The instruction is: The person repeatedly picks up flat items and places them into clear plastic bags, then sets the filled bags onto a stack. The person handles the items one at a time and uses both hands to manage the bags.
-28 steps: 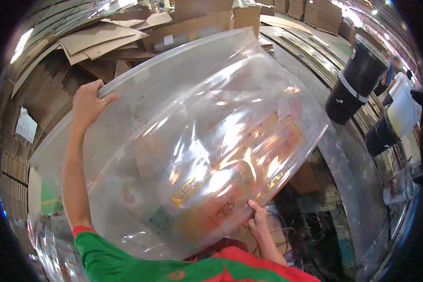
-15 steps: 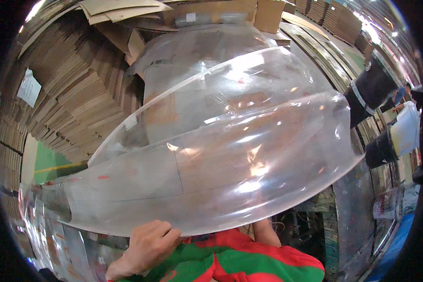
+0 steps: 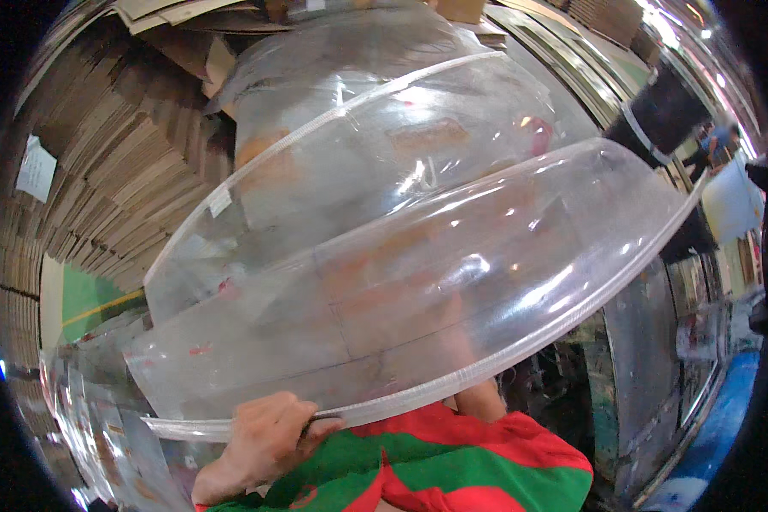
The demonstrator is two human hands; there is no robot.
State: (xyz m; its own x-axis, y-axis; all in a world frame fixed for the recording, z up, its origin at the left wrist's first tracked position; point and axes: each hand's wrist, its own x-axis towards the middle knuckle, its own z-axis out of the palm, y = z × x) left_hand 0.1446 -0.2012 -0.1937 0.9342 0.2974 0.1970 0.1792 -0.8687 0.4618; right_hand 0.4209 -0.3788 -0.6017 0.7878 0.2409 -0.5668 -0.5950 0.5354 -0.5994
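A large sheet of clear plastic [image 3: 256, 358], bent into a curve and marked with faint dark lines, spans the space before me. Its near edge looks thick, and its right end is raised. My left hand [image 3: 273, 435] is closed around this edge left of the middle, thumb towards me. Reaching under the sheet is my right forearm [image 3: 482, 399]. Only a hazy shape of the right arm shows through the plastic, so its fingers cannot be made out. Beyond lies another curved clear sheet [image 3: 316, 162] with a pale edge.
Stacked flat cardboard [image 3: 102, 196] fills the left side, with a white paper [image 3: 37, 169] on it. At the right stand a black cylindrical container [image 3: 661, 107] and a pale container [image 3: 734, 205]. Dark metal machinery [image 3: 648, 350] is at near right. A person [image 3: 715, 145] is far right.
The sheet's near edge has tilted up, so its thick rim shows more, and its right end has risen outward. My left hand keeps its grip; my right arm shows through the plastic.
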